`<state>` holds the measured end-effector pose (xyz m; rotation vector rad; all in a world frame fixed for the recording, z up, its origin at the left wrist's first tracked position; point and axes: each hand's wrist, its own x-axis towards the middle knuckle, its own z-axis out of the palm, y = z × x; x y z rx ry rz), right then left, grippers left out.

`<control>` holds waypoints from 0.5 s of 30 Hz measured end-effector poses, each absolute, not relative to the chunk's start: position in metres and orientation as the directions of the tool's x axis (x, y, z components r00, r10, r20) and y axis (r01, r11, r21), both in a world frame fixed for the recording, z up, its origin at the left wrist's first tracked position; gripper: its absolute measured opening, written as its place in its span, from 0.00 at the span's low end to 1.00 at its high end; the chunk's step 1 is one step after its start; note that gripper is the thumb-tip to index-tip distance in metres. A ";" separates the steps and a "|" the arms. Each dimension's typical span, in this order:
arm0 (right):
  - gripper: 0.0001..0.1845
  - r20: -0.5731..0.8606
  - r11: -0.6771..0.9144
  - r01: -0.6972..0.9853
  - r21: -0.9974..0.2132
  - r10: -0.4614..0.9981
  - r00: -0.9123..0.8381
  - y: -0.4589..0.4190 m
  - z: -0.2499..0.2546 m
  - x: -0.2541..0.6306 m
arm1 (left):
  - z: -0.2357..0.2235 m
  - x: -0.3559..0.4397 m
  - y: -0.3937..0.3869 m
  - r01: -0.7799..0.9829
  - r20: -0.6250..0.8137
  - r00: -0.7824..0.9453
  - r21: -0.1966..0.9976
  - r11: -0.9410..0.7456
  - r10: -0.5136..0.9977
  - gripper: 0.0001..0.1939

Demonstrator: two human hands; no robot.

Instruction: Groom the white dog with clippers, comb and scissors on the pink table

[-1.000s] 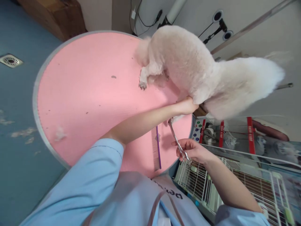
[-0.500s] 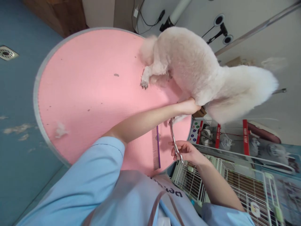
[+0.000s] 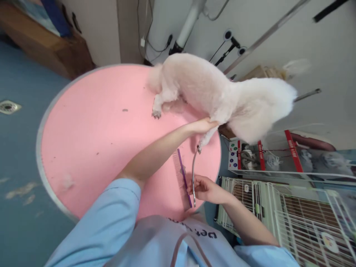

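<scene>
A white dog [image 3: 198, 81] with a closely clipped body and a fluffy head stands on the round pink table [image 3: 91, 141]. My left hand [image 3: 204, 125] is closed on the upper part of the dog's near front leg; the fingertips are hidden in the fur. In my right hand [image 3: 205, 189] is a pair of curved silver scissors [image 3: 193, 168], seen edge-on. Their tip reaches the dog's front paw [image 3: 199, 147]. Beside the scissors a purple-backed comb [image 3: 184, 178] lies on the table.
A white wire cage [image 3: 300, 215] and a shelf with red-and-white packaging [image 3: 293, 150] stand at the right. A metal pole [image 3: 267, 35] slants behind the dog. Tufts of cut fur [image 3: 66, 182] lie on the table's left side, and a floor drain [image 3: 9, 107] is at far left.
The view has shifted, so the scene sits lower and further left. The front paw shows more clearly. The scissors have turned more upright and edge-on; my left hand keeps its hold on the leg.
</scene>
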<state>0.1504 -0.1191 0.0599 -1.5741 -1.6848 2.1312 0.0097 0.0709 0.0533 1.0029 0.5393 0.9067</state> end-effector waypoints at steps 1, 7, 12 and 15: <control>0.11 -0.666 -0.334 0.610 -0.719 0.582 -0.467 -0.123 0.060 0.147 | 0.052 0.003 0.075 -0.342 -0.007 0.556 0.909 0.236 0.831 0.14; 0.17 -0.515 0.025 0.989 -0.149 0.851 -0.099 -0.149 0.044 0.119 | 0.028 -0.043 0.107 -0.198 -0.033 0.528 0.967 0.162 0.848 0.06; 0.06 -0.484 0.051 0.974 -0.221 0.861 -0.155 -0.158 0.027 0.115 | 0.010 -0.076 0.119 -0.339 -0.356 0.174 0.854 0.395 0.918 0.05; 0.06 -0.453 0.055 0.964 -0.260 0.875 -0.172 -0.145 0.030 0.143 | 0.014 -0.097 0.114 -0.354 -0.436 0.120 0.821 0.449 0.892 0.07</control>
